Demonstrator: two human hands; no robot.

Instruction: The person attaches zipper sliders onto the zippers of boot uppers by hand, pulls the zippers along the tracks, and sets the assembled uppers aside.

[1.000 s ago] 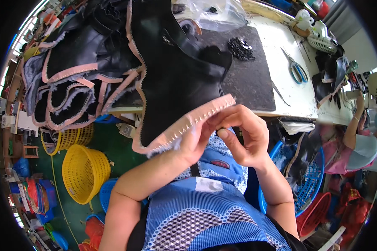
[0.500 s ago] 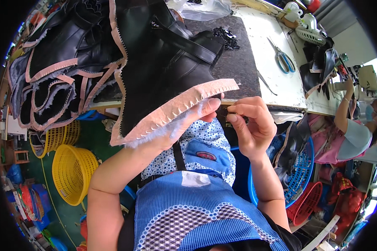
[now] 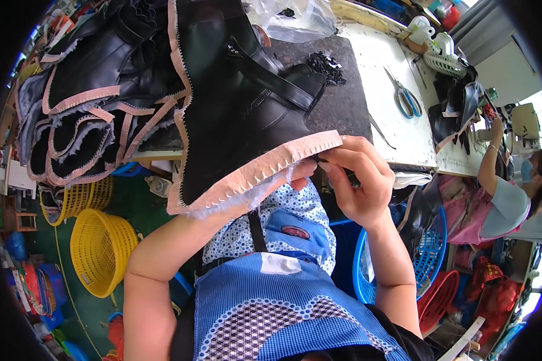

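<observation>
A black leather boot upper [image 3: 235, 108] with a pink stitched border and grey fluffy lining hangs over the table's near edge. My left hand [image 3: 301, 173] is under its lower border, fingers closed on the upper and mostly hidden by it. At the border's right end my right hand [image 3: 364, 180] is pinched, thumb and forefinger together beside my left fingertips. Something small and dark shows at that pinch, too small to name. A strap with a small metal fitting crosses the upper. Beyond it a heap of small black shiny pieces [image 3: 326, 67] lies on a dark mat [image 3: 352, 90].
Blue-handled scissors [image 3: 407, 101] lie on the white tabletop [image 3: 376, 66] at right. More boot uppers [image 3: 84, 90] are piled at left. Yellow baskets [image 3: 99, 253] stand on the floor left, a blue basket [image 3: 430, 259] at right. A co-worker [image 3: 506, 198] sits far right.
My right hand has moved slightly down and left, up against the upper's border and my left fingers. The upper's lower border has dropped a little in view.
</observation>
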